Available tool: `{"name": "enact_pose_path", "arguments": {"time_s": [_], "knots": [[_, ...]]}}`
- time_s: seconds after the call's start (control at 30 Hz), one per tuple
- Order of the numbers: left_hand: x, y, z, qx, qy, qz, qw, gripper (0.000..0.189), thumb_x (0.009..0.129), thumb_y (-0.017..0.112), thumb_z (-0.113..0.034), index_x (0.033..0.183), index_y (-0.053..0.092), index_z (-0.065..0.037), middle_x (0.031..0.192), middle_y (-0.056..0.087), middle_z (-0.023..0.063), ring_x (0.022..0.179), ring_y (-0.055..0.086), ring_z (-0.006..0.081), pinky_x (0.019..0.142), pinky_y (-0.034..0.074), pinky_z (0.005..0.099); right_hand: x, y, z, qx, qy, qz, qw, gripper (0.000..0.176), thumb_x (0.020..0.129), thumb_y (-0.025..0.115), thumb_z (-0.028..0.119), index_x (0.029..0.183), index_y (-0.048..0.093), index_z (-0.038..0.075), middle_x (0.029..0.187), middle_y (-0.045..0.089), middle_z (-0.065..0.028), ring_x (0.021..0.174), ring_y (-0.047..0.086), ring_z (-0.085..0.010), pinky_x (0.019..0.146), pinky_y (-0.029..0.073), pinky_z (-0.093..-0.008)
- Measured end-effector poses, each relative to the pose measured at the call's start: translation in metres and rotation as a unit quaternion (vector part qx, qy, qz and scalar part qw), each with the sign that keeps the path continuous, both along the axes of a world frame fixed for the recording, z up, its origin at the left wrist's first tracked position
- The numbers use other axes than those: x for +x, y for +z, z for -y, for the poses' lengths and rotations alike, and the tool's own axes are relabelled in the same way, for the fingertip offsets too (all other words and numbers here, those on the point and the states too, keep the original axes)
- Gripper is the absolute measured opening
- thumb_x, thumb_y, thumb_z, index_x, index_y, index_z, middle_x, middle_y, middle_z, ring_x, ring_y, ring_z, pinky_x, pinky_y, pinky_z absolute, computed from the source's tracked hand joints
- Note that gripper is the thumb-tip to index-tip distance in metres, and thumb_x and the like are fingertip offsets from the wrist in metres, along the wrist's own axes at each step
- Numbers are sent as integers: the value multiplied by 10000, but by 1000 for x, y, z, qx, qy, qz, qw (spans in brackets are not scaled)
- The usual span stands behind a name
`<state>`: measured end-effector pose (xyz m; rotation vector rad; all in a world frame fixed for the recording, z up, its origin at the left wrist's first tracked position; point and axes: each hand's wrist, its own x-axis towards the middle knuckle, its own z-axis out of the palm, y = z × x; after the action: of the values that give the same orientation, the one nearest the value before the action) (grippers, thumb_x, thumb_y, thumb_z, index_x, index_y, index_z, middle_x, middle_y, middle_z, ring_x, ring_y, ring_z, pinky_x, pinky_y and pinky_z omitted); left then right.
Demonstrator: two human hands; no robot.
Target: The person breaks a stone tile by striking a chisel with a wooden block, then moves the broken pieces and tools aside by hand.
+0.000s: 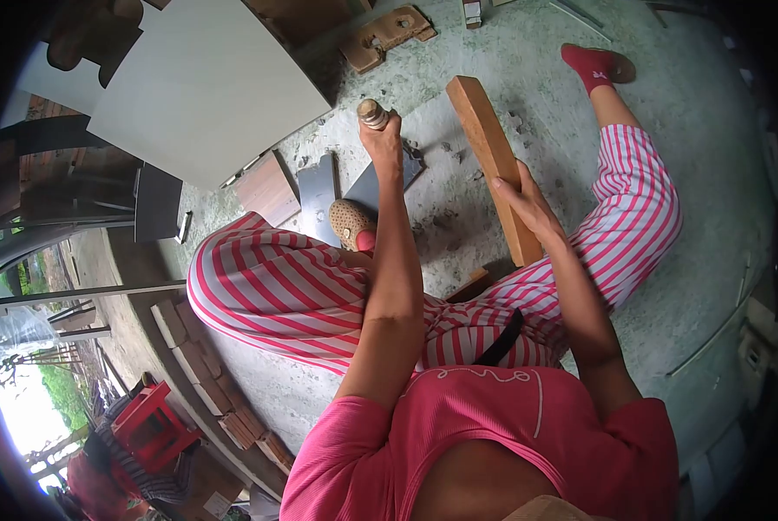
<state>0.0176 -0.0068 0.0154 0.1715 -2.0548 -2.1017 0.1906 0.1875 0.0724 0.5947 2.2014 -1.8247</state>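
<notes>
My left hand is closed in a fist around an upright tool handle, which has a round wooden end and a metal band. Its lower part is hidden under the fist. My right hand grips a long squared wooden block, thumb on the near face and fingers round its right side. The block is held at a slant, with its lower end by my right thigh. Below my left hand, dark flat boards lie on the floor beside my slippered foot.
A large pale panel stands at upper left. A brown piece with holes lies at the back. Dark chips litter the concrete floor. Stacked bricks line the left edge, near a red plastic chair.
</notes>
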Motion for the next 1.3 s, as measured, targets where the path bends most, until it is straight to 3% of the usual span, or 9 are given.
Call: {"name": "enact_pose_path", "arguments": {"time_s": [0.07, 0.27, 0.47, 0.73, 0.93, 1.0, 1.07, 1.17, 1.3], "knots": [[6, 4, -7, -54, -36, -3, 998, 184, 742, 627, -79, 869, 507, -22, 730, 534, 22, 654, 496, 111, 639, 431, 258, 0, 2, 1, -1, -4, -3, 1000, 760, 799, 589, 483, 1317, 335, -11, 1187, 507, -192, 1113, 493, -285, 938, 372, -363], [15, 8, -32, -120, -130, 7, 984, 205, 726, 635, -93, 887, 531, -19, 724, 570, 45, 655, 528, 119, 617, 448, 277, -1, 21, 5, 10, -21, -28, 999, 750, 801, 590, 460, 1328, 309, 7, 1148, 513, -189, 1084, 506, -272, 926, 384, -367], [18, 6, -44, -200, -147, 27, 968, 220, 718, 639, -105, 882, 526, -12, 712, 601, 122, 644, 580, 193, 625, 462, 336, 1, 43, 15, 60, -89, -191, 976, 801, 783, 627, 389, 1367, 210, 35, 1066, 568, -205, 957, 594, -313, 821, 470, -371], [14, 4, -35, -155, -145, 17, 977, 222, 734, 632, -76, 921, 542, 4, 761, 618, 97, 680, 580, 164, 653, 470, 322, -4, 24, 17, 94, 51, -62, 992, 761, 779, 631, 366, 1362, 248, 61, 1088, 569, -250, 1015, 588, -343, 845, 461, -383], [-17, -37, 33, 148, 66, 42, 986, 107, 734, 585, -46, 759, 482, -58, 635, 480, 8, 567, 455, 103, 506, 391, 265, -3, 15, 4, 18, -40, -81, 996, 769, 789, 603, 440, 1351, 280, 27, 1148, 524, -202, 1050, 539, -279, 897, 414, -361], [-2, -47, 53, 309, 187, 77, 929, 101, 738, 566, -67, 716, 467, -64, 628, 478, 19, 544, 452, 125, 470, 381, 283, -4, 14, 4, 7, -48, -70, 996, 767, 791, 602, 438, 1350, 283, 22, 1182, 494, -198, 1083, 504, -270, 924, 389, -360], [15, -91, 66, 346, 337, 181, 857, 100, 747, 552, -101, 709, 470, -59, 612, 467, 34, 520, 445, 161, 460, 380, 304, -6, 21, 5, -15, -71, -78, 994, 763, 795, 598, 437, 1349, 285, 15, 1163, 497, -186, 1074, 498, -268, 924, 384, -356], [37, -110, 56, 459, 294, 222, 809, 117, 760, 540, -142, 709, 476, -59, 598, 455, 43, 517, 450, 189, 462, 380, 322, -5, 16, 1, -6, -69, -79, 994, 757, 800, 590, 453, 1342, 299, 11, 1159, 494, -170, 1073, 490, -258, 930, 376, -355], [7, -74, 49, 478, 226, 129, 839, 116, 775, 531, -134, 716, 455, -69, 590, 448, 29, 478, 427, 168, 442, 354, 299, -2, 18, 5, -1, -69, -53, 996, 758, 800, 585, 465, 1338, 307, 9, 1176, 492, -172, 1082, 488, -264, 931, 372, -360]]}}
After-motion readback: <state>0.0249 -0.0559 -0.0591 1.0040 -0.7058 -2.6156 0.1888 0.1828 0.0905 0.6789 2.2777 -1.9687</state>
